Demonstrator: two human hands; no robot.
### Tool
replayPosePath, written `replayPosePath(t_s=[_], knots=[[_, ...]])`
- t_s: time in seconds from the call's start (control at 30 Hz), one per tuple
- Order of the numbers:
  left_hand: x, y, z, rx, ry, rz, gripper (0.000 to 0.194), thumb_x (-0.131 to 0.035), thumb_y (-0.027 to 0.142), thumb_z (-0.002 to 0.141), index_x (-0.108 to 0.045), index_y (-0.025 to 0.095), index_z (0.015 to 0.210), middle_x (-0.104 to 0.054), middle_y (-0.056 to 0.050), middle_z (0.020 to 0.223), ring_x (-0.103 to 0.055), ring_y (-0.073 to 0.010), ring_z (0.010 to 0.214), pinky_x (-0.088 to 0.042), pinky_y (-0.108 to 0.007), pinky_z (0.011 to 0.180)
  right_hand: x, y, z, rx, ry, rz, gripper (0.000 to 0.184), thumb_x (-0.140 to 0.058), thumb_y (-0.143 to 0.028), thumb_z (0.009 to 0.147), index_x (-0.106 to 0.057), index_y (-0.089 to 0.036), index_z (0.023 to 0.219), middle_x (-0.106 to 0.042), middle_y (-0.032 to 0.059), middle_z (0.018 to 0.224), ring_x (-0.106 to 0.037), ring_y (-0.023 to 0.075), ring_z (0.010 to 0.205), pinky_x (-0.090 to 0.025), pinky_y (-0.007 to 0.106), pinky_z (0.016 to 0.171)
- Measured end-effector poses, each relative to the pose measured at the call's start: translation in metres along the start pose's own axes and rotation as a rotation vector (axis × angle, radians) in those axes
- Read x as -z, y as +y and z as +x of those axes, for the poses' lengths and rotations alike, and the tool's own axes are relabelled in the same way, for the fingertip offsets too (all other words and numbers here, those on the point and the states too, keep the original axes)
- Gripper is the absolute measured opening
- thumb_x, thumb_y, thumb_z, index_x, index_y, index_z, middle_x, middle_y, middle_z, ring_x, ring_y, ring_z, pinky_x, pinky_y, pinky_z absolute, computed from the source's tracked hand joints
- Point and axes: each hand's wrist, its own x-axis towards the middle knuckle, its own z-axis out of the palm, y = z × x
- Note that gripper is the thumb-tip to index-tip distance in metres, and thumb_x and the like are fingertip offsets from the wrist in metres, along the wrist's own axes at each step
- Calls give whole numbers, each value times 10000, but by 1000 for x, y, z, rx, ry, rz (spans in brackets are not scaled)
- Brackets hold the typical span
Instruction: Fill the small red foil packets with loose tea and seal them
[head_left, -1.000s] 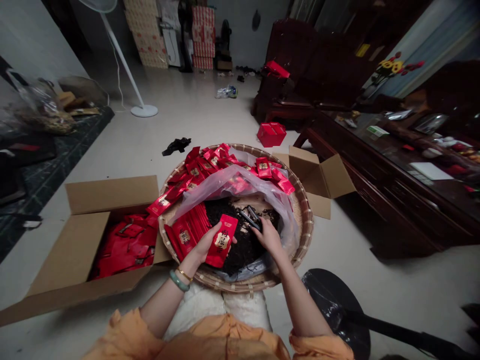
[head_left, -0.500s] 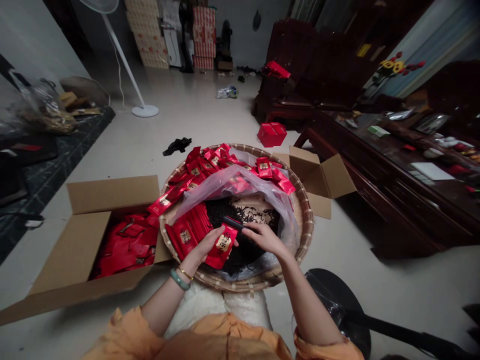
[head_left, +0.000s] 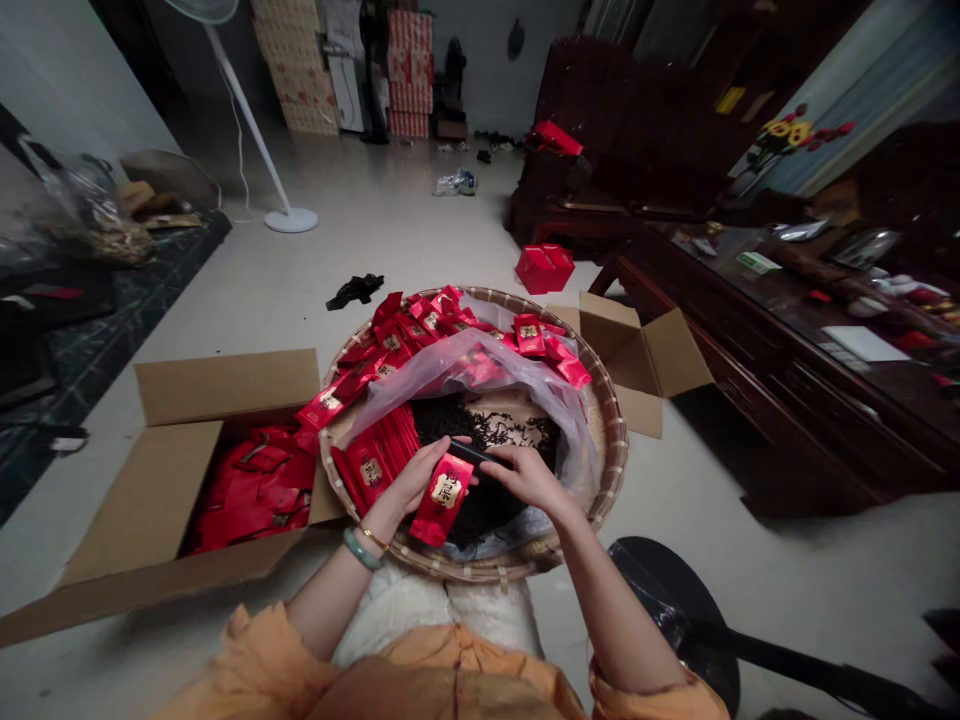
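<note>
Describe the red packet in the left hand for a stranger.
A round woven bamboo tray sits on the floor. Above its dark loose leaves, a left hand holds a glossy red packet with a gold label. Unlike the red packets lying around it, this one is held up, a slim black object at its top end.

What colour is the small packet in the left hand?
The packet is red with a gold label; head view best.

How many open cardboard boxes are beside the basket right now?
2. One open cardboard box stands left of the bamboo basket, holding red packets; the other sits partly behind the basket's right side.
</note>
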Motion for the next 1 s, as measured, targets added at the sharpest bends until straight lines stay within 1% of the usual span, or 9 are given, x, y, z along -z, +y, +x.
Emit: replayPosePath(t_s=[0.13, 0.33, 0.4, 0.47, 0.53, 0.6, 0.7, 0.87, 1.0], knots=[[0, -3, 4, -87, 45, 80, 433, -573, 419, 824, -592, 102, 1119, -712, -118, 861, -664, -165, 634, -521, -263, 608, -11, 1, 5, -39, 29, 18, 268, -530, -367, 835, -669, -170, 951, -695, 56, 900, -605, 180, 799, -395, 248, 694], [3, -7, 5, -132, 74, 133, 416, -627, 432, 777, -654, 103, 1029, -710, -97, 883, -645, -134, 655, -488, -213, 611, -23, -2, 9, -89, 73, 102, 300, -521, -403, 844, -705, -180, 924, -714, 47, 842, -617, 177, 736, -390, 244, 642], [3, -5, 3, -95, 72, 118, 431, -631, 438, 772, -641, 113, 1056, -713, -97, 856, -651, -148, 645, -498, -234, 612, -23, -4, 8, -82, 87, 99, 292, -524, -395, 843, -712, -184, 915, -717, 45, 833, -617, 175, 727, -387, 241, 639], [3, -4, 0, 20, 44, 94, 498, -581, 516, 782, -625, 117, 1076, -713, -98, 774, -656, -175, 603, -511, -271, 578, -21, -5, 8, -75, 98, 88, 288, -514, -388, 848, -716, -187, 888, -715, 40, 801, -613, 169, 708, -383, 237, 631], [3, -5, -2, 175, 3, 93, 641, -446, 648, 791, -641, 82, 1021, -695, -116, 664, -651, -200, 546, -506, -287, 514, -20, -6, 7, -67, 112, 78, 291, -505, -384, 851, -718, -186, 844, -709, 36, 765, -607, 163, 692, -380, 234, 623], [4, -6, -3, 263, -6, 130, 795, -301, 735, 779, -669, 39, 890, -660, -132, 561, -622, -192, 469, -481, -266, 449, -21, -6, 8, -68, 129, 90, 292, -506, -383, 847, -714, -182, 804, -697, 32, 742, -600, 158, 682, -380, 231, 610], [4, -7, -3, 251, 13, 201, 876, -221, 776, 758, -679, 28, 757, -618, -118, 481, -564, -160, 384, -456, -249, 400, -22, -2, 9, -117, 96, 210, 317, -500, -420, 838, -692, -172, 793, -663, 20, 691, -565, 130, 581, -379, 216, 532], [3, -4, -4, 233, 9, 239, 902, -222, 822, 706, -681, 46, 707, -618, -112, 489, -543, -145, 371, -448, -244, 391, -17, 10, 12, -246, -15, 483, 449, -433, -547, 827, -633, -148, 779, -587, -4, 624, -462, 86, 420, -304, 190, 367], [2, -4, -4, 261, -5, 227, 922, -207, 837, 689, -683, 47, 709, -606, -103, 470, -542, -141, 376, -449, -238, 392, -13, 11, 11, -175, 25, 373, 406, -491, -517, 813, -669, -153, 840, -606, -8, 630, -489, 93, 462, -334, 196, 428]])
